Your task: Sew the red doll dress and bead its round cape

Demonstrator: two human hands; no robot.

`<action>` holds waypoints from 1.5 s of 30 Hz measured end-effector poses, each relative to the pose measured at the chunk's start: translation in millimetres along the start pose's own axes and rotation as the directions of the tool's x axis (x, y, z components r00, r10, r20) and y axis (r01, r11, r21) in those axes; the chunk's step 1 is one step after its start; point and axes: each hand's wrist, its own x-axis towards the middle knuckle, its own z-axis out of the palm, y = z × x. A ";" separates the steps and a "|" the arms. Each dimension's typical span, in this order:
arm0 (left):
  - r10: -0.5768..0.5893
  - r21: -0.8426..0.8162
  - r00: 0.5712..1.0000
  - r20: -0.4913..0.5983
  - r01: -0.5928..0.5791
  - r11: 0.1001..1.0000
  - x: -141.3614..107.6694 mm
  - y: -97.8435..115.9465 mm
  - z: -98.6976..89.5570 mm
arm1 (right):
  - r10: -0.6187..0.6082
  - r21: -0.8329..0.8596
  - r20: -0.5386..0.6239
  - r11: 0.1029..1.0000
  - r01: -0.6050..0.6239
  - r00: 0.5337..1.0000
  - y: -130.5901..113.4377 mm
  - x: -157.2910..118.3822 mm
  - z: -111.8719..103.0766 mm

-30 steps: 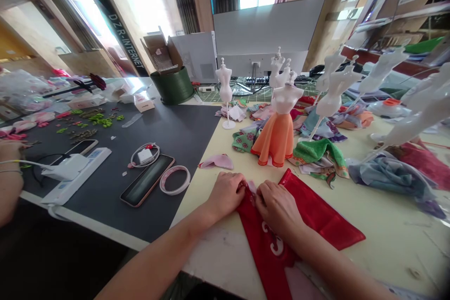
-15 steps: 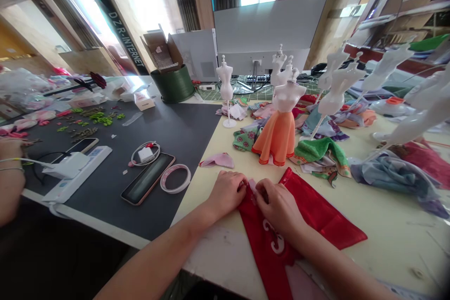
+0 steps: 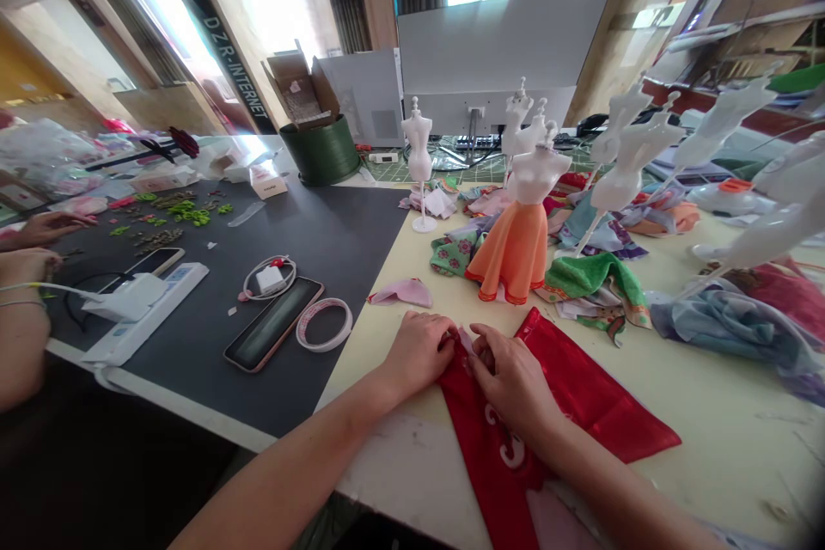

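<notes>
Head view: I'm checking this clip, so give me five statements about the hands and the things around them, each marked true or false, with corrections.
1. The left hand pinches the red fabric. True.
2. The right hand lies on the phone. False: it is over the red fabric.
3. The tape roll lies beside the phone. True.
4. The mannequin nearest the red fabric wears a green skirt. False: it wears an orange skirt.
5. The white charger with the coiled cable lies on the cream surface. False: it lies on the dark surface.
</notes>
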 end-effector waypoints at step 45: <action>0.052 0.002 0.998 0.040 -0.053 0.999 -1.2 2.9 -5.7 | 0.061 -0.040 -0.005 0.997 -0.062 0.998 -5.8 4.6 -3.4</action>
